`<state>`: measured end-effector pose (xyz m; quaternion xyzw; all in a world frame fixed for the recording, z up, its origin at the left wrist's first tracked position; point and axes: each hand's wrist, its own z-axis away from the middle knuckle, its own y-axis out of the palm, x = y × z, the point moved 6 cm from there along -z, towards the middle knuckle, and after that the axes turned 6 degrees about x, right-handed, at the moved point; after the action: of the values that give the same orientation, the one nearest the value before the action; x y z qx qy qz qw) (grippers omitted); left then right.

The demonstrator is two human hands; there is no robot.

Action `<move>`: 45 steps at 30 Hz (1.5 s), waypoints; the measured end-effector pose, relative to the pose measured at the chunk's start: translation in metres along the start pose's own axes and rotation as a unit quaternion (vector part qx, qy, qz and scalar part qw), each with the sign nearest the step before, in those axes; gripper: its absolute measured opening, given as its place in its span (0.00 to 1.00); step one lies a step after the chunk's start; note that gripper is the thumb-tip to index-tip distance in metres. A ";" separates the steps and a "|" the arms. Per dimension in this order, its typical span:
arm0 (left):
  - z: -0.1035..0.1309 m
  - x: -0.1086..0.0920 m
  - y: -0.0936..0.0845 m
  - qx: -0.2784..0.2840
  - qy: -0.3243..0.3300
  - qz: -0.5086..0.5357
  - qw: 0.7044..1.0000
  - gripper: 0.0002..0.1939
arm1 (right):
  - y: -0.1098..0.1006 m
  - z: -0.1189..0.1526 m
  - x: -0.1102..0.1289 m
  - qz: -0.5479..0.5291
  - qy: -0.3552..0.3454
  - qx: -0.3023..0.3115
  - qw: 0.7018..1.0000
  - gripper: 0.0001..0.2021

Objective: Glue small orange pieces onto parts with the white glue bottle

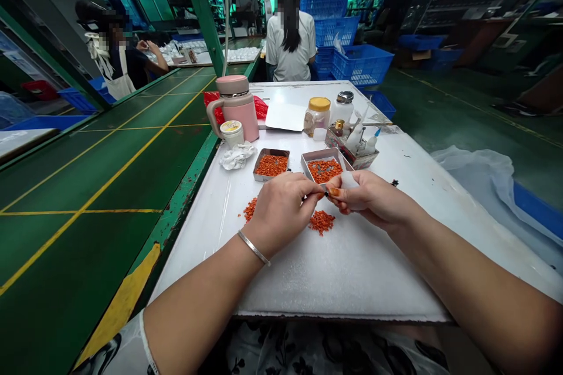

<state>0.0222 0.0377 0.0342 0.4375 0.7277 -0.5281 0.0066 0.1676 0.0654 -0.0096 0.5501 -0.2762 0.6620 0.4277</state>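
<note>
My left hand (pixel 285 202), with a silver bangle at the wrist, is closed in a pinch on a small dark piece (pixel 326 193) too tiny to name. Fingertip to fingertip with it, my right hand (pixel 365 196) is closed too, thumb and forefinger at the same dark piece. A translucent white squeeze bottle (pixel 349 180) with a thin nozzle rests in the right hand, nozzle pointing up and away. Under the hands lies a small pile of orange-red chips (pixel 322 221); another pile (pixel 250 209) is partly hidden behind my left hand.
Two shallow trays, left (pixel 271 177) and right (pixel 303 159), hold orange chips. Behind stand a pink mug (pixel 240 114), a small tub (pixel 232 133), crumpled tissue (pixel 237 156), a yellow-lidded jar (pixel 317 114) and a box of bottles (pixel 365 159). A green conveyor (pixel 132 187) runs left; people sit beyond.
</note>
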 end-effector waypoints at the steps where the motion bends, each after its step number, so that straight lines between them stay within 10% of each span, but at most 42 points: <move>1: 0.000 -0.002 0.000 0.000 0.006 -0.020 1.000 0.08 | 0.001 0.000 -0.001 -0.002 0.007 0.001 1.000 0.12; 9: -0.002 0.014 0.006 0.076 -0.095 0.132 0.984 0.07 | 0.005 0.004 0.009 0.079 -0.056 -0.030 0.995 0.11; 16: 0.003 -0.008 -0.002 0.011 0.015 -0.102 0.995 0.12 | 0.005 -0.003 -0.007 -0.027 -0.002 -0.023 0.999 0.10; 23: -0.003 0.025 0.000 0.019 -0.127 0.151 0.980 0.06 | 0.003 -0.001 0.003 0.037 -0.024 -0.022 0.999 0.14; 27: -0.003 0.034 0.004 0.034 -0.202 0.273 0.940 0.05 | -0.010 0.000 0.005 0.263 0.016 0.059 0.963 0.08; 33: -0.001 0.037 0.010 0.040 -0.226 0.350 0.908 0.05 | -0.021 -0.003 -0.006 0.435 0.054 0.131 0.889 0.04; 45: -0.002 0.048 -0.005 -0.004 -0.231 0.444 0.866 0.07 | -0.025 -0.004 0.002 0.469 -0.001 0.078 0.880 0.05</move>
<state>-0.0093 0.0693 0.0162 0.5801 0.4365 -0.5520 0.4102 0.1879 0.0811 -0.0116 0.3881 -0.4499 0.8040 0.0231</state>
